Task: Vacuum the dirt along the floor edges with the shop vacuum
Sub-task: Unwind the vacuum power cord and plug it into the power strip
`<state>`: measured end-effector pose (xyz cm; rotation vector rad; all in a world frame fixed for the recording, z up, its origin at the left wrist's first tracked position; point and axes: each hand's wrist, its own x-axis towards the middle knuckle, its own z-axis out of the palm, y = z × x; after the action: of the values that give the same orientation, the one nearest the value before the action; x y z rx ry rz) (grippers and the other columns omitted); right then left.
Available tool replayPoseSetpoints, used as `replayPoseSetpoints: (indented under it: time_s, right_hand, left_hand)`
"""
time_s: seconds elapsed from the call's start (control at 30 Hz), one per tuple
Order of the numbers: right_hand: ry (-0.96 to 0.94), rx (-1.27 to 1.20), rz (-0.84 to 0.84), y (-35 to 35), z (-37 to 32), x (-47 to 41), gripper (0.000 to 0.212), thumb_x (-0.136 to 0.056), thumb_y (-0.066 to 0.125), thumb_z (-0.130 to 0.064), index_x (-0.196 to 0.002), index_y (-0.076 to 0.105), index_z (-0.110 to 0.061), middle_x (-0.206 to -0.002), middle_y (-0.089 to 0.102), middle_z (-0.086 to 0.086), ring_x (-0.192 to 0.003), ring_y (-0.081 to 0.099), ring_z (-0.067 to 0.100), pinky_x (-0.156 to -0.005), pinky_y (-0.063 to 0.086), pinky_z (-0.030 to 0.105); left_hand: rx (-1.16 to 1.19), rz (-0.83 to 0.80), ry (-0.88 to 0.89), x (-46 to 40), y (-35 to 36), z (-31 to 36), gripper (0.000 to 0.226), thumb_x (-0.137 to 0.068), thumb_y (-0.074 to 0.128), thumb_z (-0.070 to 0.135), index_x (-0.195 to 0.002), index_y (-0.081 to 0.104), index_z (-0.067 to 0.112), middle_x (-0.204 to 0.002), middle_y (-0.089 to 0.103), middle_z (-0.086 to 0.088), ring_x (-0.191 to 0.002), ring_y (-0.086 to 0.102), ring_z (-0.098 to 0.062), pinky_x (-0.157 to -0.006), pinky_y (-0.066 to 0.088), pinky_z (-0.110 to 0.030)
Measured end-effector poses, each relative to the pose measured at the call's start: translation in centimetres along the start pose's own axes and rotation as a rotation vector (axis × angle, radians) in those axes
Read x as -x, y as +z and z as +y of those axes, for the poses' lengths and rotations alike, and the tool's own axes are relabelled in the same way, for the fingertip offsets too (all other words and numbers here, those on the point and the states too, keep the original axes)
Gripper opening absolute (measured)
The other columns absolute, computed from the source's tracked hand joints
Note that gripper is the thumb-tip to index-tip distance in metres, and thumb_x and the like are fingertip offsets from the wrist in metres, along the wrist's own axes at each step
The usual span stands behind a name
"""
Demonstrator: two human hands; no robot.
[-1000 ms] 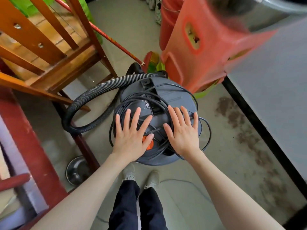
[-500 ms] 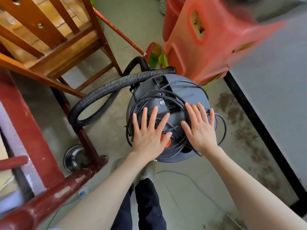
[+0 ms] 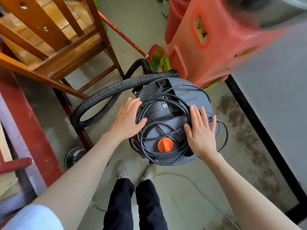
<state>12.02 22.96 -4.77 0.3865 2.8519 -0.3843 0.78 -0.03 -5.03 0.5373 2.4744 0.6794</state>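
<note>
The grey shop vacuum (image 3: 187, 93) stands on the concrete floor in front of my feet, seen from above. A black power cord (image 3: 159, 130) lies coiled loosely over its lid, around an orange knob (image 3: 165, 144). Its black ribbed hose (image 3: 106, 95) loops off to the left. My left hand (image 3: 127, 119) lies flat with straight fingers on the lid's left edge, touching the cord. My right hand (image 3: 200, 131) lies flat on the lid's right side, over the cord. Brown dirt (image 3: 232, 113) is strewn along the floor beside the black baseboard (image 3: 259, 130) at right.
A wooden chair (image 3: 58, 52) stands at upper left and a dark red post (image 3: 25, 113) at left. An orange plastic stool (image 3: 216, 47) leans right behind the vacuum, with a broom (image 3: 154, 55) beside it. A metal bowl (image 3: 74, 156) sits on the floor at left.
My left hand slid from the middle of the lid to its left edge, uncovering the orange knob. The right hand stayed on the right side. The view shifted slightly.
</note>
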Motion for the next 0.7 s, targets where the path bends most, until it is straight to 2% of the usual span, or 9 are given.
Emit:
replayPoseSetpoints:
  time_s: [0.1, 0.2, 0.3, 0.4, 0.47, 0.53, 0.6, 0.63, 0.7]
  right_hand:
    - [0.009, -0.016, 0.012, -0.2, -0.3, 0.0, 0.070, -0.093, 0.011, -0.050, -0.154, 0.017, -0.015, -0.160, 0.020, -0.002, -0.149, 0.005, 0.019, -0.117, -0.008, 0.048]
    - [0.054, -0.087, 0.043, -0.6, -0.9, 0.0, 0.062, -0.097, 0.033, -0.045, -0.149, 0.029, -0.012, -0.157, 0.028, 0.000, -0.149, 0.010, 0.021, -0.117, -0.005, 0.047]
    - [0.092, -0.137, 0.057, -0.8, -1.5, -0.2, 0.050, -0.097, 0.050, -0.033, -0.140, 0.040, -0.009, -0.154, 0.034, 0.002, -0.148, 0.014, 0.024, -0.118, 0.001, 0.050]
    - [0.145, -0.172, 0.042, -1.2, -2.1, -0.5, 0.044, -0.097, 0.050, -0.025, -0.137, 0.041, -0.008, -0.155, 0.032, 0.004, -0.149, 0.011, 0.024, -0.118, 0.003, 0.048]
    - [0.162, -0.185, 0.034, -1.4, -2.4, -0.4, 0.046, -0.097, 0.051, -0.023, -0.139, 0.039, -0.007, -0.156, 0.028, 0.006, -0.149, 0.010, 0.025, -0.119, 0.003, 0.048]
    - [0.154, -0.201, 0.062, -1.5, -3.0, 0.2, 0.050, -0.096, 0.053, -0.023, -0.142, 0.038, -0.006, -0.157, 0.026, 0.009, -0.148, 0.015, 0.028, -0.118, 0.007, 0.049]
    - [0.085, -0.233, 0.170, -1.5, -3.8, 1.4, 0.050, -0.094, 0.056, -0.022, -0.139, 0.044, -0.003, -0.152, 0.035, 0.015, -0.142, 0.028, 0.032, -0.115, 0.017, 0.052]
    - [0.025, -0.238, 0.236, -1.4, -4.4, 2.1, 0.048, -0.091, 0.056, -0.024, -0.134, 0.050, -0.003, -0.147, 0.042, 0.017, -0.137, 0.036, 0.034, -0.112, 0.024, 0.053]
    - [-0.106, -0.220, 0.293, -0.9, -5.3, 3.3, 0.044, -0.088, 0.055, -0.031, -0.124, 0.059, -0.005, -0.136, 0.052, 0.016, -0.127, 0.045, 0.033, -0.106, 0.034, 0.053]
  left_hand:
    - [0.025, -0.013, -0.006, -0.1, -0.3, 0.1, 0.060, -0.090, 0.054, 0.019, -0.144, 0.028, 0.010, -0.156, 0.020, -0.002, -0.147, 0.001, -0.016, -0.118, 0.014, -0.043]
    - [0.121, 0.011, -0.040, 0.2, -0.3, 0.5, 0.049, -0.088, 0.053, 0.010, -0.135, 0.038, 0.011, -0.147, 0.034, -0.008, -0.144, 0.017, -0.019, -0.112, 0.026, -0.036]
    - [0.160, 0.061, -0.054, 0.8, -0.6, 1.4, 0.031, -0.087, 0.052, 0.008, -0.117, 0.044, 0.011, -0.111, 0.048, 0.000, -0.110, 0.048, -0.021, -0.083, 0.034, -0.024]
    - [0.231, 0.053, -0.099, 1.3, -1.5, 2.1, 0.027, -0.089, 0.049, 0.009, -0.115, 0.044, 0.015, -0.093, 0.049, 0.005, -0.082, 0.049, -0.017, -0.069, 0.035, -0.026]
    - [0.336, 0.033, -0.103, 1.4, -1.8, 2.3, 0.021, -0.091, 0.048, 0.009, -0.110, 0.044, 0.017, -0.088, 0.056, 0.011, -0.071, 0.052, -0.011, -0.058, 0.039, -0.020]
    - [0.493, 0.049, -0.113, 1.7, -1.9, 2.6, 0.016, -0.094, 0.049, 0.010, -0.107, 0.045, 0.017, -0.090, 0.064, 0.014, -0.078, 0.057, -0.003, -0.063, 0.042, -0.008]
    - [0.747, 0.064, -0.170, 2.1, -1.9, 3.0, 0.017, -0.094, 0.050, 0.007, -0.110, 0.045, 0.012, -0.088, 0.067, 0.006, -0.089, 0.064, -0.007, -0.081, 0.047, -0.011]
    - [0.875, 0.061, -0.209, 2.2, -1.9, 3.3, 0.019, -0.094, 0.049, 0.004, -0.111, 0.045, 0.010, -0.085, 0.066, 0.001, -0.085, 0.067, -0.012, -0.081, 0.052, -0.019]
    - [0.951, 0.064, -0.255, 2.5, -2.0, 3.8, 0.022, -0.093, 0.047, 0.000, -0.114, 0.048, 0.005, -0.075, 0.063, 0.000, -0.064, 0.063, -0.012, -0.068, 0.055, -0.024]
